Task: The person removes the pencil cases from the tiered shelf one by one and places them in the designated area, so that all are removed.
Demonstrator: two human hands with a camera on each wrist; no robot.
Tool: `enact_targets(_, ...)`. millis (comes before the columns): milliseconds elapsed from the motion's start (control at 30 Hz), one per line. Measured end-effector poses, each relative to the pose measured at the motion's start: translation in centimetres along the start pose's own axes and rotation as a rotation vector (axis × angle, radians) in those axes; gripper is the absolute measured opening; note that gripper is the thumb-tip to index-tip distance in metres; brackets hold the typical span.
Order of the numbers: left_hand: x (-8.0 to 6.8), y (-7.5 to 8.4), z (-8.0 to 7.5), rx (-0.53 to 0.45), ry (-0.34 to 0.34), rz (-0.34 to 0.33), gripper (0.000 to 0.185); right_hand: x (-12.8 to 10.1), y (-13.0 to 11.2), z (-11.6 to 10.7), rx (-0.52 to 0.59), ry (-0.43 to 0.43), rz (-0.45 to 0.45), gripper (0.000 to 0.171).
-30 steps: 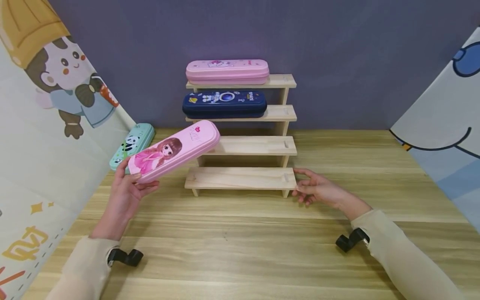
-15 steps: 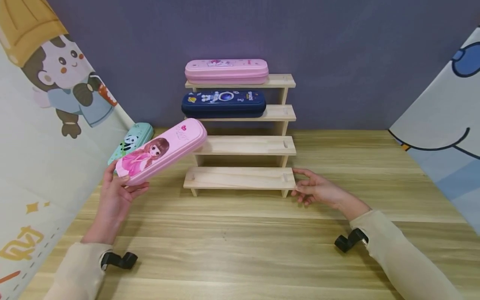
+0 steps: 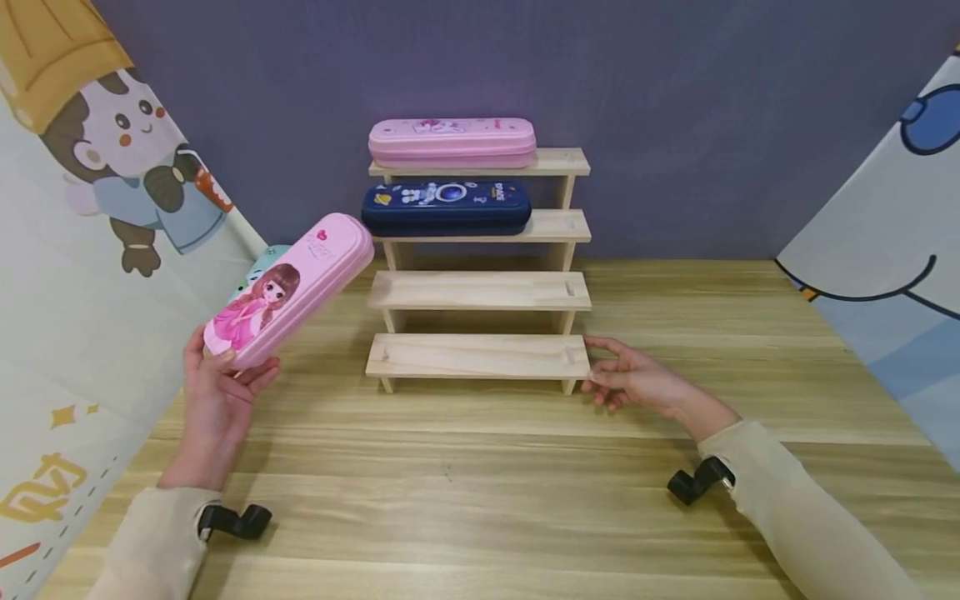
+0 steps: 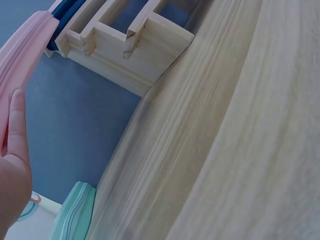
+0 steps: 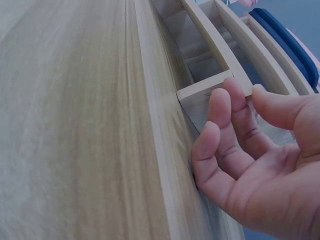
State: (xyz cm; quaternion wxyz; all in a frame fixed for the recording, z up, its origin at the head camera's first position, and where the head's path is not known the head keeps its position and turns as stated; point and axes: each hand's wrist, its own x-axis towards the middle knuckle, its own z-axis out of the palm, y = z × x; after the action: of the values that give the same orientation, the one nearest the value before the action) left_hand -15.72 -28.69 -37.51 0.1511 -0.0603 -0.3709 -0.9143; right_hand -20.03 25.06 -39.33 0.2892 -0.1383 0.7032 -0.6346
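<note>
Two shelf steps are free | left hand point(image 3: 221, 392) grips pink girl case point(image 3: 288, 289) by its end, now moved further from wooden rack point(image 3: 477, 356) toward tabletop's left edge | right hand point(image 3: 637, 379) relaxed, fingers touching rack's lowest step.

The left hand point(image 3: 217, 392) is up off the table, with its arm in a light sleeve coming from the bottom left, and its thumb and fingers are wrapped around the low end of the pink pencil case point(image 3: 288, 290), which tilts up and away to the right. The right hand point(image 3: 637, 379) is low down, its arm coming in from the bottom right in the same light sleeve. Its fingers point(image 5: 225, 125) are a little bent and loose, and the tips touch the end of the wooden rack point(image 3: 480, 357) without squeezing it.
</note>
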Motion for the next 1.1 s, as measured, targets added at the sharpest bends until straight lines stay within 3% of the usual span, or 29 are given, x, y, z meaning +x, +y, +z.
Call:
enact_targets(367,0.5,-0.1,0.4,-0.062,0.116,-0.008,0.044,0.0,-0.1,0.0,0.005,-0.008,-0.007,0.074)
enact_targets(667,1.0,-1.2,1.1,-0.091,0.221,-0.065,0.051,0.0,0.0,-0.1,0.007,-0.016,-0.011,0.074)
enact_targets(900,1.5,-2.3,1.6,-0.044,0.324,-0.136,0.056,-0.1,-0.1,0.0,0.012,-0.01,-0.007,0.073)
enact_targets(1100,1.8,-2.9,2.0,-0.005,0.367,-0.187,0.06,-0.1,-0.2,0.1,0.009,-0.018,-0.024,0.074)
